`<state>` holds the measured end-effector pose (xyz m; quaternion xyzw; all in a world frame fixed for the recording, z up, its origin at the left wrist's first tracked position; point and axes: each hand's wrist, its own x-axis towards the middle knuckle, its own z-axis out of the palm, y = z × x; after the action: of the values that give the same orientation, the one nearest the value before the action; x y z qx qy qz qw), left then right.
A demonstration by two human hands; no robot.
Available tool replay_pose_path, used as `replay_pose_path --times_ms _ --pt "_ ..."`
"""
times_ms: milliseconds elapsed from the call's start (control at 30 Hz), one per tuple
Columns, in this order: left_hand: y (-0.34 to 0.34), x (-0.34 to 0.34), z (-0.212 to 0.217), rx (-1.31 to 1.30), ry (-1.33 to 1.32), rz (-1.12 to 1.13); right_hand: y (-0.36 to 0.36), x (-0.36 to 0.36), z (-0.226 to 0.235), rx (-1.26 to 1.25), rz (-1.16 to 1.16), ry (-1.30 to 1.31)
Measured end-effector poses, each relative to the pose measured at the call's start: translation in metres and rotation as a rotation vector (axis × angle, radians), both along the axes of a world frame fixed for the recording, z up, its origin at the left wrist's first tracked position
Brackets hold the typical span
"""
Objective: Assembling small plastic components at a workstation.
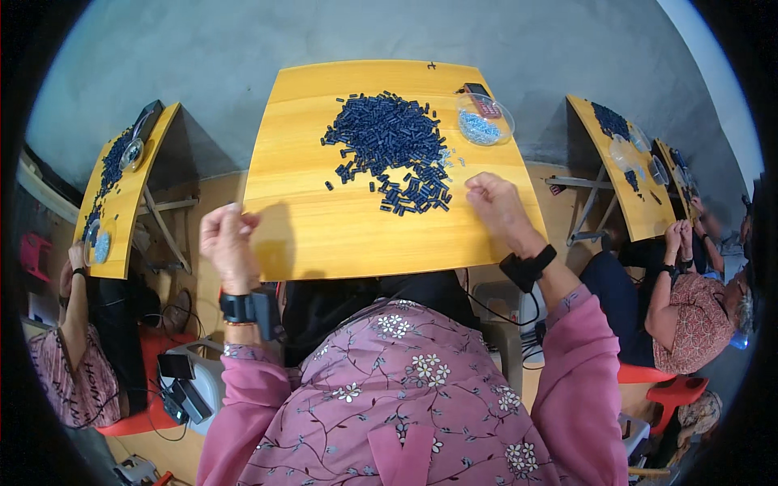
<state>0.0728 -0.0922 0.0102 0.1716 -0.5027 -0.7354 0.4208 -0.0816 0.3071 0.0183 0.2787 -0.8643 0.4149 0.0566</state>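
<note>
My left hand (230,245) is raised at the left of the table's front edge, its fingers curled together in a pinch. Whatever it may hold is too small to make out. My right hand (502,212) hovers over the table's right front part, fingers closed, and its grip is hidden too. Between the hands and farther back lies a heap of small dark blue cylindrical pieces (385,130), with several loose ones strewn toward me. Some small silvery pieces (446,156) lie at the heap's right side, nearest my right hand.
A clear plastic bowl (509,128) of small light-blue metallic pieces stands on the yellow table (324,243), back right, beside a dark keypad device (478,91). Other people sit at similar tables on the left (139,174) and right (604,150). A cable (494,312) hangs right of my lap.
</note>
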Motion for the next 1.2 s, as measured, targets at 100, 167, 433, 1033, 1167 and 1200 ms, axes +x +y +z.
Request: replay_pose_path --times_ms 100,167,433,1033,1167,1200 --pt "-0.042 0.018 -0.017 -0.022 -0.060 0.215 -0.002 -0.023 0.003 0.005 -0.103 -0.030" --pt "-0.051 0.024 -0.020 0.025 -0.088 0.307 -0.005 -0.037 0.003 -0.017 -0.133 -0.111" --pt "-0.117 0.061 -0.113 0.267 -0.317 0.185 -0.028 -0.063 -0.004 0.213 -0.007 0.105" --pt "-0.012 -0.018 0.003 -0.392 -0.315 -0.051 -0.025 -0.057 -0.007 0.116 0.111 0.079" --pt "0.022 -0.052 -0.009 -0.579 -0.394 -0.235 -0.029 -0.057 0.006 0.201 0.141 0.035" --pt "0.027 -0.057 -0.010 -0.668 -0.480 -0.248 -0.030 -0.054 0.010 0.190 0.127 0.016"
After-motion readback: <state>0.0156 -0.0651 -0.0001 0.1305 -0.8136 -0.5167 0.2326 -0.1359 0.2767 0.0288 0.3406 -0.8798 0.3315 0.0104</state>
